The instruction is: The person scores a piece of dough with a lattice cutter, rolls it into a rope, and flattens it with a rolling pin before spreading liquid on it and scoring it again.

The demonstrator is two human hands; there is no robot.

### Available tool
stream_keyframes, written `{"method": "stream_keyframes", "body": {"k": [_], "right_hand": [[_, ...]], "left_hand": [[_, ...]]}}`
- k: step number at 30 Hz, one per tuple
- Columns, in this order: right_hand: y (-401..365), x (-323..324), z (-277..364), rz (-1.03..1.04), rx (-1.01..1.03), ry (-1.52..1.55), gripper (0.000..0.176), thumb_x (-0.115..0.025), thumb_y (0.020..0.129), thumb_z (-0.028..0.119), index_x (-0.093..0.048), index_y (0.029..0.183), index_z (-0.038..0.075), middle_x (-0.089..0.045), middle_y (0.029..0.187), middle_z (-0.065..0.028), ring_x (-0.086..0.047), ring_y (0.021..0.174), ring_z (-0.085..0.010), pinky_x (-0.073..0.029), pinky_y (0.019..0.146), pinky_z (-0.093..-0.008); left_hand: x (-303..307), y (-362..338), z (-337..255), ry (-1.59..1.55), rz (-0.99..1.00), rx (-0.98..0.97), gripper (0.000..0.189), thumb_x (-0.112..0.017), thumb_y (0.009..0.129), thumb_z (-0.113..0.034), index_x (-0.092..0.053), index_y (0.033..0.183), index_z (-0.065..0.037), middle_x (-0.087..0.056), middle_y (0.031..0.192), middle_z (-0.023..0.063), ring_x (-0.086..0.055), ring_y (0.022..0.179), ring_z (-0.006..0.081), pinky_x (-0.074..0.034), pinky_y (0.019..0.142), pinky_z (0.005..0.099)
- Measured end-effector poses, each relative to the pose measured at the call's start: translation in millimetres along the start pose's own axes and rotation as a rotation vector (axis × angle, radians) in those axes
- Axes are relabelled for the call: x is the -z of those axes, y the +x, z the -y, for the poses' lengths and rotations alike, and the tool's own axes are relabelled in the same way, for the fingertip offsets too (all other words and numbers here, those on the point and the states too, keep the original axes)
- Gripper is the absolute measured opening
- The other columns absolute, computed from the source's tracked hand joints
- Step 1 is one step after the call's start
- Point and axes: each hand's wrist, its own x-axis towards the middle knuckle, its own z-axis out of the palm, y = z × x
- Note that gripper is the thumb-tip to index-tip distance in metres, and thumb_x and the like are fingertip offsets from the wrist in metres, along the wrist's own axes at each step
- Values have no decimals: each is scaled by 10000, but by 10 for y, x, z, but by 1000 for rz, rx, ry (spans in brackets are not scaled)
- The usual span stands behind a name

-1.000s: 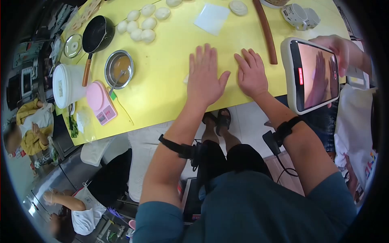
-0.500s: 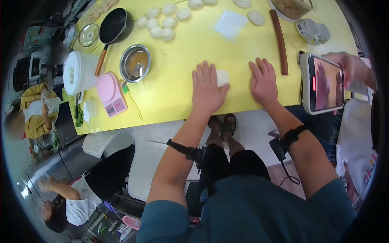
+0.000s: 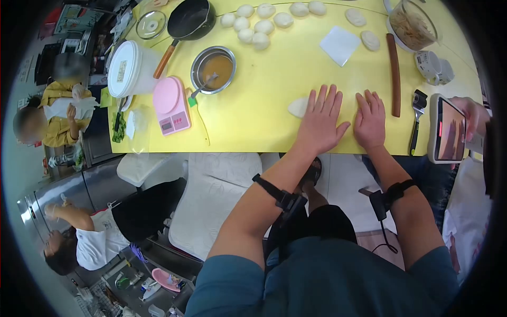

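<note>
My left hand (image 3: 323, 116) lies palm down on the yellow table (image 3: 253, 124), its fingers stretched out. A flattened white dough piece (image 3: 298, 108) shows at the left side of that hand, partly overlapped by it. Just to the right, my right hand (image 3: 371, 120) rests flat on the table with fingers extended and nothing in it. Beyond both hands lies a white square sheet (image 3: 341, 45). A brown rolling stick (image 3: 394, 74) is to the right of my right hand.
Several dough balls (image 3: 260, 40) sit at the back. Leftward are a metal bowl (image 3: 226, 50) of brownish liquid, a pink scale (image 3: 171, 105), a pan (image 3: 191, 20) and a white tub (image 3: 138, 68). At right, another person's hand (image 3: 473, 116) holds a phone (image 3: 447, 129) near small cups (image 3: 434, 67).
The view has shifted. The dough, earlier showing at the right of my left hand, now shows at its left. The phone has moved right, uncovering a black-handled tool.
</note>
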Motion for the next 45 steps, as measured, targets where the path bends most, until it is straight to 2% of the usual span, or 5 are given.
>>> {"method": "stream_keyframes", "body": {"k": [16,23,26,30,45], "right_hand": [[-39,-81,-102,18,15,-36,481,-517,963,39,-607,1436,48,-531,1520,-236,-442,1444,-459,-346,1226,-536],[-45,-125,-177,24,51,-74,442,-488,1036,66,-575,1469,47,-507,1552,-225,-426,1471,-444,-340,1233,-540],[-51,-149,-194,33,52,-51,443,-478,1043,71,-564,1477,41,-504,1556,-225,-418,1477,-449,-335,1236,-541],[-43,-150,-218,51,50,-69,437,-471,1052,79,-565,1476,34,-506,1552,-238,-422,1475,-448,-338,1231,-541],[-29,-209,-389,83,97,-113,461,-437,1085,130,-531,1531,61,-454,1614,-212,-387,1511,-419,-314,1253,-512]], "left_hand": [[74,-181,256,-72,-130,203,841,-631,978,-498,-384,1621,-17,-301,1714,224,-200,1609,428,-60,1287,668],[210,-106,49,-52,7,119,890,-624,975,-533,-349,1630,3,-270,1727,215,-148,1625,399,-63,1330,565],[-20,-10,89,-88,-185,-87,887,-620,977,-533,-350,1631,2,-267,1727,216,-151,1625,390,-59,1334,555],[145,-54,92,-61,31,-11,857,-623,983,-510,-369,1622,3,-274,1727,203,-152,1628,376,-64,1338,548],[185,-278,440,-255,-118,114,816,-653,982,-422,-360,1625,-13,-251,1734,186,-129,1631,385,-60,1336,565]]}}
